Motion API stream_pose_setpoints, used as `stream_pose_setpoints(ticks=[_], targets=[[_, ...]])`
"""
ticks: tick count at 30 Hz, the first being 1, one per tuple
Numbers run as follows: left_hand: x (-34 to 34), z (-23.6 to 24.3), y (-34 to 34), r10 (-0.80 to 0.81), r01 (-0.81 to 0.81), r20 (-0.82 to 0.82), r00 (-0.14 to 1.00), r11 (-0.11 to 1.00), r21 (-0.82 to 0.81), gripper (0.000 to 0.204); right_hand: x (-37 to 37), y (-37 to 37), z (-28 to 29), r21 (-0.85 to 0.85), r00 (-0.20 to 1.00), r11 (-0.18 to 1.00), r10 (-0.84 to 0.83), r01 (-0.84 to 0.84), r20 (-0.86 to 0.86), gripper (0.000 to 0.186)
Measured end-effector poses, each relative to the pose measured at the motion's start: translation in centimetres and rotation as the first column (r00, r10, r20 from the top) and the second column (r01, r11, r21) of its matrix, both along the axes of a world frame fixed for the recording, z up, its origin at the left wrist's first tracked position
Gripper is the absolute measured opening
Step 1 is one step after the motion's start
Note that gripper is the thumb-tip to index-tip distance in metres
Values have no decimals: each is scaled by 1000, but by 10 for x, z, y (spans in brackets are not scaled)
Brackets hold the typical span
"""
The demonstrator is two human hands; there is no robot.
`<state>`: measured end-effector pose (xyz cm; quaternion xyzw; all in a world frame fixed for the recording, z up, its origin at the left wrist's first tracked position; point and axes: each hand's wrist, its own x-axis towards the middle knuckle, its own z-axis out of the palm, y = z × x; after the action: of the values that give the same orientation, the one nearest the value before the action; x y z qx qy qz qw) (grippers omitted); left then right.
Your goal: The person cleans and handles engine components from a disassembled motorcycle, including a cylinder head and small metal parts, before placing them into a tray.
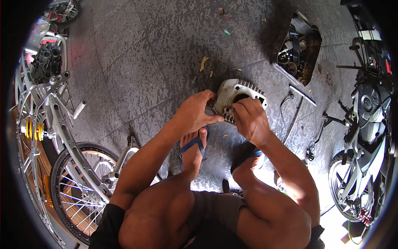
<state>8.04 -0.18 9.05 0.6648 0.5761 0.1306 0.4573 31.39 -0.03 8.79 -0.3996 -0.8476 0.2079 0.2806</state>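
Observation:
A grey metal engine cylinder (227,93) with cooling fins and a round bore stands on the floor in front of my feet. My left hand (194,111) grips its left side, the fingers at the far corner and the thumb near the bottom edge. Over the near right part of the cylinder's top face, beside the bore, is my right hand (253,122). Its fingers are bent and pressed together; whatever they pinch is hidden behind them.
An oily open pan with engine parts (304,50) lies at the far right, near a T-handle wrench (302,95). On the left stand a bare motorcycle frame (62,124) and a spoked wheel (83,186). A motorcycle (367,124) is on the right. Yellowish scraps (203,64) litter the floor.

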Motion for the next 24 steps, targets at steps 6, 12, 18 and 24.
stream_pose_setpoints(ticks=[6,12,18,24], targets=[[1,0,3,-56,56,-17,998,998,1,77,5,8,4,34,999,999,31,-32,41,27],[-1,-2,7,-102,102,-12,995,995,7,80,7,12,8,30,990,995,86,-90,113,29],[-7,-5,7,-119,120,23,993,993,-19,79,16,7,5,14,969,977,211,-214,131,37],[-4,-3,9,-131,131,4,991,990,-42,77,5,22,10,38,968,978,197,-205,153,37]])
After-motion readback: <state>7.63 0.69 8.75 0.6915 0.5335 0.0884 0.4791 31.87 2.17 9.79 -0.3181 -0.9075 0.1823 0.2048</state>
